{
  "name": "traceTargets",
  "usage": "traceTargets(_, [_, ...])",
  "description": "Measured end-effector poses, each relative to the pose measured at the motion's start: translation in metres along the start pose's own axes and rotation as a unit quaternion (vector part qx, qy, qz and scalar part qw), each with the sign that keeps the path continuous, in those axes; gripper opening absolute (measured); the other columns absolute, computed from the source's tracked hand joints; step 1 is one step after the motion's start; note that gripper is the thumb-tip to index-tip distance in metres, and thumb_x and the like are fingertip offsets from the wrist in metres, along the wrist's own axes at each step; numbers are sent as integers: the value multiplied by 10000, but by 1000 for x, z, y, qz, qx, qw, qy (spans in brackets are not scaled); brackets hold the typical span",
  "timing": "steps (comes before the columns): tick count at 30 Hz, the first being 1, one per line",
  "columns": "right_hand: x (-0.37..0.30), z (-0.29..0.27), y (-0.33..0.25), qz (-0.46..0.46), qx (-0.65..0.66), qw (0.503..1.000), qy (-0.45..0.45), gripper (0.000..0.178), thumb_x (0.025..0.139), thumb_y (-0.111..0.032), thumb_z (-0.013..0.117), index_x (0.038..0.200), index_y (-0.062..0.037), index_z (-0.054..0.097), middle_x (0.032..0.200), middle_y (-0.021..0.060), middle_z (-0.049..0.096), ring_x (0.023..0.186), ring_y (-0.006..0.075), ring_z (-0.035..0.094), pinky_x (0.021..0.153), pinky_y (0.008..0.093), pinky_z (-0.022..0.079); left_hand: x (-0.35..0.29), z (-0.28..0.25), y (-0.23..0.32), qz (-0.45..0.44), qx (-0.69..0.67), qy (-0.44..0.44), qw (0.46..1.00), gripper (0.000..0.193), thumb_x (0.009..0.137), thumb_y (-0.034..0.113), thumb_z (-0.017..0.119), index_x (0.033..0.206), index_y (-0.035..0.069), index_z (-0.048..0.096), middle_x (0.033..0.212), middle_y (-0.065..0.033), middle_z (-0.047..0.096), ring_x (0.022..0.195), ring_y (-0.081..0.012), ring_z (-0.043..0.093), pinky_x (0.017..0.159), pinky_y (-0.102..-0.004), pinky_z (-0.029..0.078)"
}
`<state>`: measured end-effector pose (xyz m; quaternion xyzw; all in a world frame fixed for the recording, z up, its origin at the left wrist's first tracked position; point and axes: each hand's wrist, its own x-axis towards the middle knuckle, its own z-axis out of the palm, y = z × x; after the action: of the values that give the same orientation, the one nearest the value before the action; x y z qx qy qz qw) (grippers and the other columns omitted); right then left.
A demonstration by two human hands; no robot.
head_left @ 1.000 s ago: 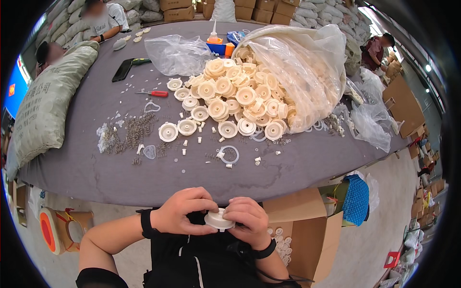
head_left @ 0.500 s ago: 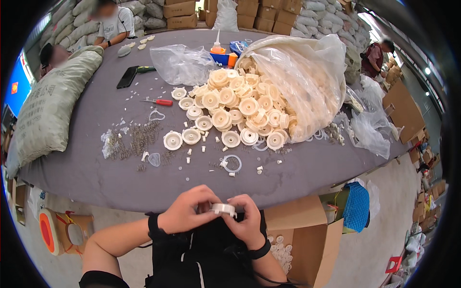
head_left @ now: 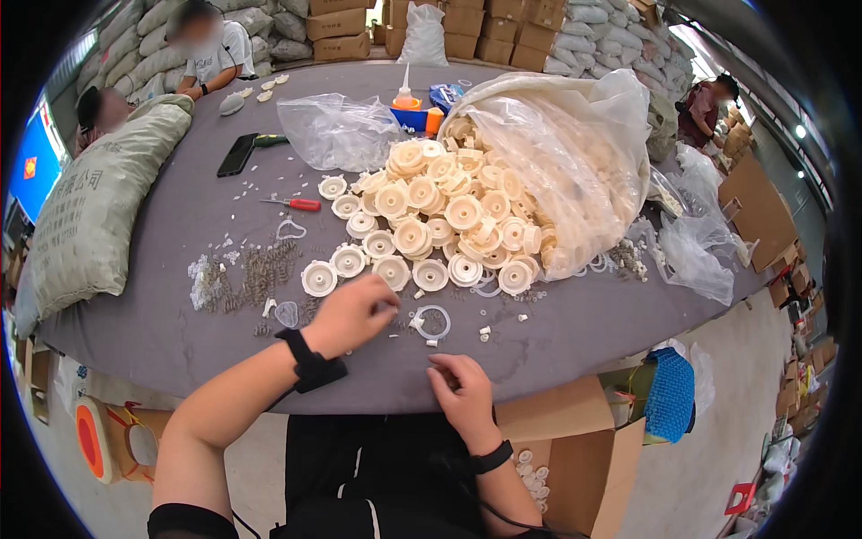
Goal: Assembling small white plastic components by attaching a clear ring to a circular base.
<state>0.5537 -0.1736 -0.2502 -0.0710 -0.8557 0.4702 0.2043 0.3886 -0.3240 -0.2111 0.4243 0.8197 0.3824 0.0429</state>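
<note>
Head view: we take the pile of cream wheels (head_left: 462,213) on the grey-covered bench (head_left: 575,328) as our landmark.
Loose plugs: the small white plugs (head_left: 432,342) lie on the pile's near side; we judge that a brushing wrist or forearm could scatter them.
Leaning wheels: several in the pile rest tilted on one another, so pulling out a low one could, we think, bring others sliding down.
Tangled springs: the springs (head_left: 260,274) lie heaped left of the pile's near edge; catching one coil could drag others along.
Nearest wheel: this cream wheel (head_left: 391,270) lies flat at the pile's near edge, just beyond the left hand (head_left: 357,313); we cannot tell whether they touch.
Left hand: on the pile's near side, its fingers are curled inward; we cannot tell whether anything small is pinched in them.
Right hand (head_left: 467,395): well apart from the pile on its near side, thumb and fingers parted, with nothing that we can see between them.
Clear ring (head_left: 448,322): flat, between the pile and the right hand.
</note>
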Motion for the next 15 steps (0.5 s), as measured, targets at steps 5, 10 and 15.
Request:
traceTargets(5, [17, 15, 5, -44, -135, 990, 7, 216, 771, -125, 632, 976, -58, 627, 797, 92, 587, 765, 269, 571, 656, 369, 470, 24, 27, -1, 24, 112, -90, 989, 118, 730, 123, 641, 835, 72, 661, 836, -74, 596, 779, -254, 600, 679, -349, 486])
traceTargets(10, [28, 12, 7, 7, -152, 986, 65, 161, 763, -99, 637, 919, -59, 645, 746, 86, 578, 726, 272, 572, 627, 360, 453, 35, 33, -3, 23, 192, -138, 972, 122, 716, 114, 618, 826, 78, 657, 835, -79, 600, 783, -271, 605, 690, -362, 491])
traceTargets(15, [45, 16, 9, -65, -130, 988, 44, 154, 758, -111, 648, 911, -101, 656, 761, 73, 568, 697, 250, 580, 610, 350, 460, 31, 29, -7, 16, 152, -103, 983, 122, 715, 106, 617, 828, 65, 637, 822, -87, 596, 770, -272, 605, 676, -365, 491])
